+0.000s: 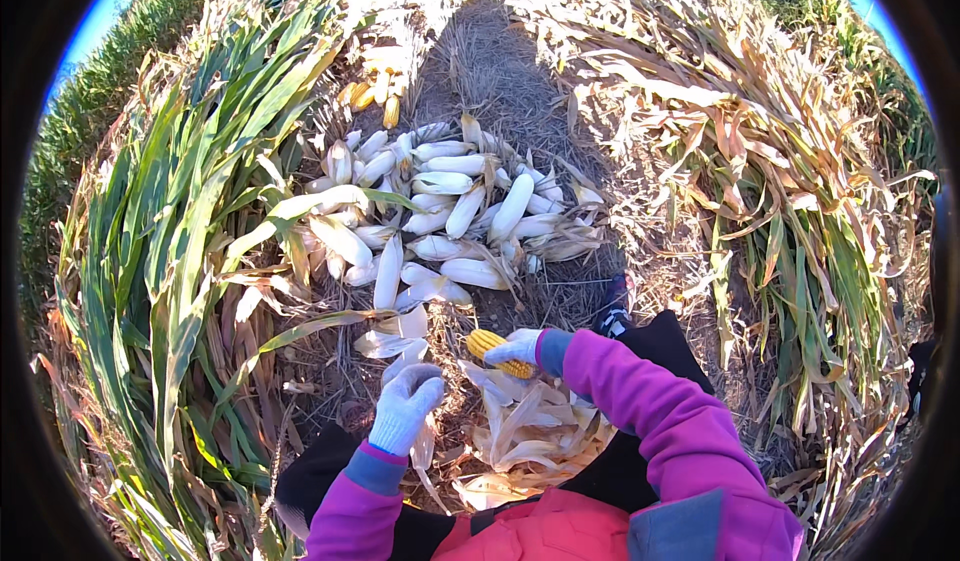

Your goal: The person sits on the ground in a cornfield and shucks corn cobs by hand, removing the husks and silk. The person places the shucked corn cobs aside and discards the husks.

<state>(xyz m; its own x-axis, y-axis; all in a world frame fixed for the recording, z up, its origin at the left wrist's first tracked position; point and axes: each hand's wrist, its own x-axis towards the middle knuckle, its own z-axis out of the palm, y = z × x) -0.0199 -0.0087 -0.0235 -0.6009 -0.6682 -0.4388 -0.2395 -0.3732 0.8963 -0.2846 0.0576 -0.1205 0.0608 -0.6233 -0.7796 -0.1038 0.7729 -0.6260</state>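
Observation:
My right hand [518, 348], in a pale glove, grips a husked yellow corn ear [484, 342] whose kernels show at both ends of the grip. To its left is my left hand [407, 401], gloved too, with its fingers curled in; what they hold, if anything, is hidden. Pale husk strips [424, 453] lie right beside the left glove. Below the right hand, loose dry husks [525, 431] are heaped between my legs. Just beyond both hands spreads a pile of corn ears in whitish husks [435, 201].
Several bare yellow ears [380, 91] lie beyond the pile. Cut green and drying corn stalks [190, 231] line the left side, and drier stalks [750, 151] the right. My shoe [613, 311] stands close to the pile's right edge. Straw-strewn soil [480, 71] shows in shade ahead.

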